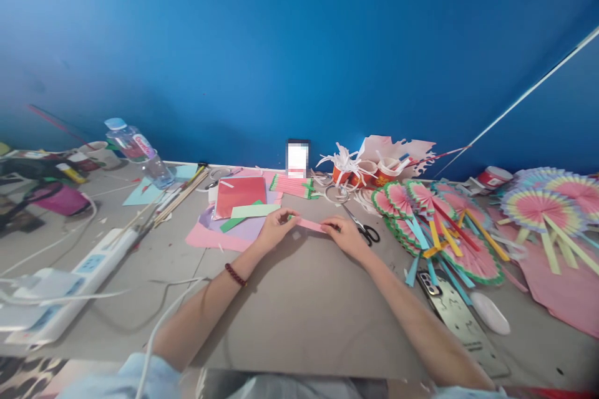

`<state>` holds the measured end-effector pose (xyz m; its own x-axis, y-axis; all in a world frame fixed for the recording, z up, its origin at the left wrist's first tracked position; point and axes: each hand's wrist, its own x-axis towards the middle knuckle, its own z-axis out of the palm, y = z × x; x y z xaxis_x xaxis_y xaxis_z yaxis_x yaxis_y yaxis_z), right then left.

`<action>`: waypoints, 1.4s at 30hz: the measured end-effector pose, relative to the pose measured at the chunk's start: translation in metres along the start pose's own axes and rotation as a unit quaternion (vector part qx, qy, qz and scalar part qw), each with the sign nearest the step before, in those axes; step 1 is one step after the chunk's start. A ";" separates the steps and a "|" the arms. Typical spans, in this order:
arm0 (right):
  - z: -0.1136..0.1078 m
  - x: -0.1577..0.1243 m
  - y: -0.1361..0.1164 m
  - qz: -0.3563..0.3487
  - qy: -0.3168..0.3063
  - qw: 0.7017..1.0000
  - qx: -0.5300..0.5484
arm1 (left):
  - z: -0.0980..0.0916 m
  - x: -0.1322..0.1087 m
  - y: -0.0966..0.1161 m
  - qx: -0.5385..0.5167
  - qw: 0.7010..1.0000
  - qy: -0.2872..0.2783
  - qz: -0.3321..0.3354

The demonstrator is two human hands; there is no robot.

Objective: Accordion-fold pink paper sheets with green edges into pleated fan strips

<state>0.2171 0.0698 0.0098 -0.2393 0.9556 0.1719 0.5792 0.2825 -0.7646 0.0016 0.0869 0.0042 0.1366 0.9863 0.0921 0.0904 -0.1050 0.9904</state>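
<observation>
Between my two hands a narrow pink paper strip (309,224) is stretched, with a bit of green showing at its left end. My left hand (279,224) pinches that left end, and my right hand (340,234) pinches the right end. Just left of my left hand lie a pale green paper strip (255,211) and a darker green strip (231,224), on purple and pink sheets. Beyond my hands is a pleated pink paper piece with green edges (292,186). Black-handled scissors (369,234) rest right beside my right hand.
Folded paper fans (543,212) and a phone (456,312) lie at the right. Paper cups (367,174) with white scraps stand by the blue wall. A power strip (88,274), cables and a tilted water bottle (140,153) are on the left.
</observation>
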 end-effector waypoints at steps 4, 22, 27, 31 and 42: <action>0.000 -0.001 0.001 0.031 -0.016 0.999 0.011 | -0.002 0.004 -0.001 -0.109 0.994 0.019 -0.013; 0.008 -0.004 -0.006 -0.004 0.034 0.999 0.002 | -0.003 0.011 -0.014 -0.136 0.983 0.120 -0.001; 0.003 0.000 0.004 0.009 0.039 0.999 0.007 | -0.012 0.014 -0.010 -0.090 0.991 0.102 0.016; -0.003 0.002 0.014 -0.025 0.097 0.994 -0.046 | -0.019 0.011 -0.001 0.073 0.990 0.024 0.118; 0.007 0.000 0.030 -0.114 0.114 0.963 -0.216 | -0.016 0.006 -0.005 0.576 0.742 -0.095 0.330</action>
<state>0.2294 0.0776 -0.0173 -0.2504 0.8439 0.4746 0.8137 0.4490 -0.3691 -0.0141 0.0957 0.0019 0.6524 0.6482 0.3927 0.7104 -0.7036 -0.0189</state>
